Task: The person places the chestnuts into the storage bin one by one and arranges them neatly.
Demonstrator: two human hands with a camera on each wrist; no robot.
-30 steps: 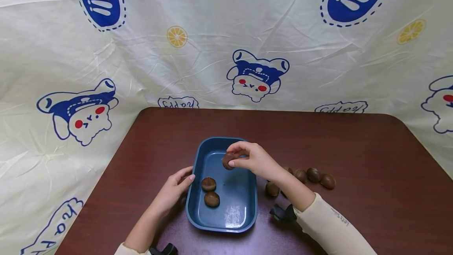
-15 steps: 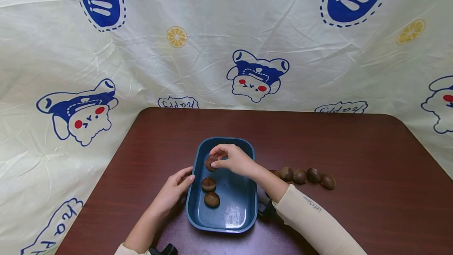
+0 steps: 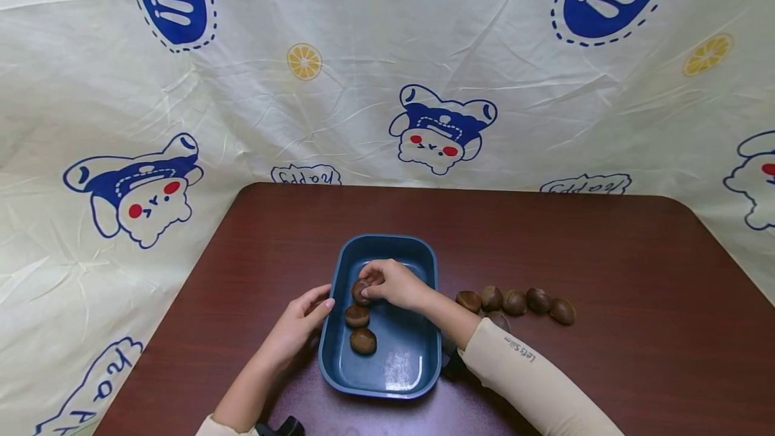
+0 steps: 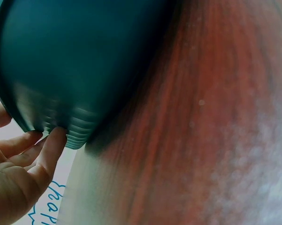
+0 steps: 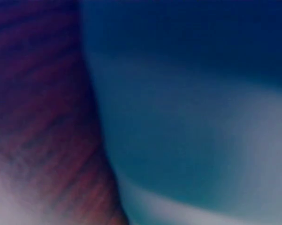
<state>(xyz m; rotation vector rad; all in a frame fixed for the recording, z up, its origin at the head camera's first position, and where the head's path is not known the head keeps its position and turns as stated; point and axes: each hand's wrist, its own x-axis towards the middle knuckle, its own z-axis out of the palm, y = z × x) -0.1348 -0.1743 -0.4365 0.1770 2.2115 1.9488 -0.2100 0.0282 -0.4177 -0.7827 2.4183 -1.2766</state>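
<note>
In the head view a blue tray [image 3: 396, 372] stands on the table. My right hand [image 3: 392, 282] reaches over it and pinches a brown chestnut [image 3: 360, 293] low at its left side. Just nearer to me lie two more chestnuts, one [image 3: 357, 316] in front of the other [image 3: 363, 341], forming a line with the held one. My left hand [image 3: 301, 315] touches the tray's left wall from outside with extended fingers. In the left wrist view its fingertips [image 4: 58, 136] rest against that wall. The right wrist view is blurred, showing only tray and table.
Several chestnuts [image 3: 514, 303] lie on the brown table [image 3: 636, 355] to the right of the tray, partly behind the right forearm. A printed white cloth [image 3: 351, 126] hangs behind the table.
My right hand has carried the chestnut leftward across the tray, then lowered it toward me, beside the two others. My left hand stays at the tray's wall.
</note>
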